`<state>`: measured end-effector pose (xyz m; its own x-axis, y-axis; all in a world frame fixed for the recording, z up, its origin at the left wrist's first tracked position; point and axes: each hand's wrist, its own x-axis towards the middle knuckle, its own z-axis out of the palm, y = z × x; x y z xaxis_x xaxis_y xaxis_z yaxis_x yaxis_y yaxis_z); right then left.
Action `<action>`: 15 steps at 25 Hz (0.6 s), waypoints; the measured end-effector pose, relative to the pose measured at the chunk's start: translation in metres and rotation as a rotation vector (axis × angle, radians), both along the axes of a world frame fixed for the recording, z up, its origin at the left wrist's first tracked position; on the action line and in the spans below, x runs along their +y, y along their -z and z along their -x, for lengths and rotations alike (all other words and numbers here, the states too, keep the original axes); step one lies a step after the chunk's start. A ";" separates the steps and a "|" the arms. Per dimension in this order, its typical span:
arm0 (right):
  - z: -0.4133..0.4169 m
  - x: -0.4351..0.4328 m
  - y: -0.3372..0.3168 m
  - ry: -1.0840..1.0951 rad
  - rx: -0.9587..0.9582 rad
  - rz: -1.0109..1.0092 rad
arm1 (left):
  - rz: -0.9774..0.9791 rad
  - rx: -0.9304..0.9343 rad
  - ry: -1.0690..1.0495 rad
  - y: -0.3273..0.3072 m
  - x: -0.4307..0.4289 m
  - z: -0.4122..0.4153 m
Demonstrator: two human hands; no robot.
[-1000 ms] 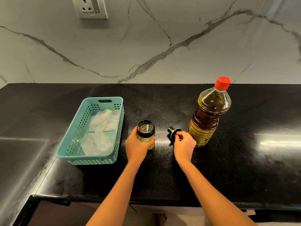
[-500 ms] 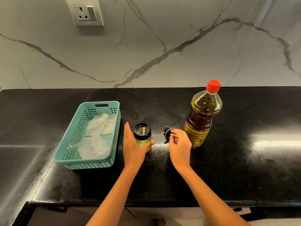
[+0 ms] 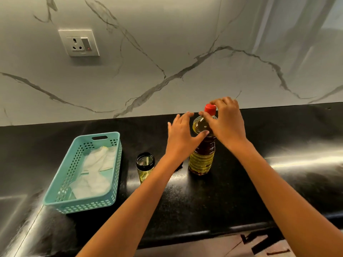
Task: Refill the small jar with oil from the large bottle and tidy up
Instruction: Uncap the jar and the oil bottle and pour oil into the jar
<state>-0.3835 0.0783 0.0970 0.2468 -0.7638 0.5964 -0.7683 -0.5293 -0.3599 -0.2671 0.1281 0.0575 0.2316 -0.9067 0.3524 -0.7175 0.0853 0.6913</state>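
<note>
The large oil bottle (image 3: 201,160) stands upright on the black counter (image 3: 241,191), right of centre. My right hand (image 3: 228,125) is over its top, and the fingers pinch the red cap (image 3: 210,109). My left hand (image 3: 181,138) reaches in from the left with straight fingers, the thumb touching the bottle's shoulder. The small jar (image 3: 145,165) stands open to the left of the bottle, with a little yellow oil in it and no hand on it. Its black lid is mostly hidden behind my left forearm.
A teal perforated basket (image 3: 81,206) with a white cloth (image 3: 94,175) in it sits left of the jar. A marble wall with a socket (image 3: 78,42) rises behind the counter. The counter's front edge runs close below my forearms.
My left hand has left the jar and my right hand has left the black lid. Both have moved up and right to the large bottle. The camera has tilted upward.
</note>
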 end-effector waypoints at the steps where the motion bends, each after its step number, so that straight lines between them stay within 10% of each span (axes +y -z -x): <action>1: 0.003 -0.006 -0.001 -0.004 0.022 -0.033 | -0.020 0.026 0.034 -0.003 -0.007 0.005; 15: 0.015 -0.033 -0.027 -0.340 0.048 -0.248 | 0.061 0.204 0.035 -0.009 -0.033 0.023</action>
